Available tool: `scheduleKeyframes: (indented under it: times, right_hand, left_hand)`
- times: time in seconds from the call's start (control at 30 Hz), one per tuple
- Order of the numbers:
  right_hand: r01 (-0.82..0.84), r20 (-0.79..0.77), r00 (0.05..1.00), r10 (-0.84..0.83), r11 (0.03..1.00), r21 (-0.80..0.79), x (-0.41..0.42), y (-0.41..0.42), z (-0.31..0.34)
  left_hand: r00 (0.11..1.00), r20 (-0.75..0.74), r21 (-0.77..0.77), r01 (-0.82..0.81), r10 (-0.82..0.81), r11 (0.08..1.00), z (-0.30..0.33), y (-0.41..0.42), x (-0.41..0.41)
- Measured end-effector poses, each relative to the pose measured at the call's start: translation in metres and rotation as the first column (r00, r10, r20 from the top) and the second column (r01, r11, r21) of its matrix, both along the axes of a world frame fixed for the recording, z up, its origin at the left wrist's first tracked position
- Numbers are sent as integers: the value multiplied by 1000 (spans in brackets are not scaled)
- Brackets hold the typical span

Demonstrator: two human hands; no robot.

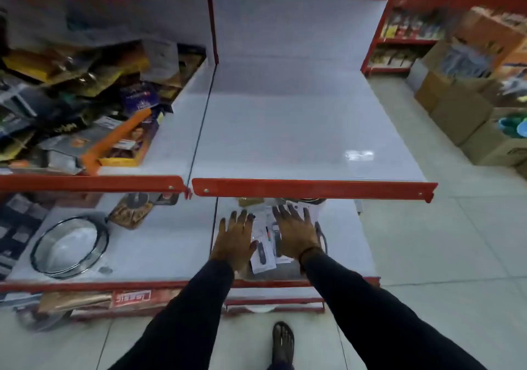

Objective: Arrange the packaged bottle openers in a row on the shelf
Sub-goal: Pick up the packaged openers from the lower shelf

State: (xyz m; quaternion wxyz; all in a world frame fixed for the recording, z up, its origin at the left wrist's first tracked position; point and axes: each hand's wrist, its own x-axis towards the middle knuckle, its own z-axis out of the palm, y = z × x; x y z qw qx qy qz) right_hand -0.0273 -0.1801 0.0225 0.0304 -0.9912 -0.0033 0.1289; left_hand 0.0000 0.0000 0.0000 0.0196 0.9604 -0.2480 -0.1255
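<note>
A loose pile of packaged bottle openers [263, 251], white cards with dark tools, lies on the lower white shelf [345, 241] under the upper shelf's red lip. My left hand [233, 241] rests flat with fingers spread at the pile's left edge. My right hand [295, 234] lies flat with fingers spread over the pile's right part, a dark band at its wrist. Both hands cover part of the packs, and neither hand grips a pack. The wide upper white shelf [285, 130] above them carries nothing.
On the lower shelf to the left lie a glass lid with a dark rim [70, 245] and a brown pack [129, 212]. The upper left shelf holds a jumble of boxed goods [85, 107]. Cardboard boxes [462, 104] stand on the tiled floor at right.
</note>
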Motion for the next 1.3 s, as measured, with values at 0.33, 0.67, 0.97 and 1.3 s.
scheduleKeyframes:
  times: [0.33,0.67,0.97,1.3]
  right_hand:
    - [-103,146,984,98,994,27,37,-14,-10]
    - [17,183,982,-39,992,124,-43,-2,35]
    - [-211,579,814,-42,908,363,-66,-8,187]
    - [-80,495,837,-233,843,532,75,-28,281]
  left_hand:
    - [994,109,-117,-9,21,993,-12,-26,25]
    - [997,12,-420,69,-70,905,60,-6,-37]
    - [879,473,-514,220,60,829,202,29,-51]
    - [952,273,-558,40,138,829,298,-1,99]
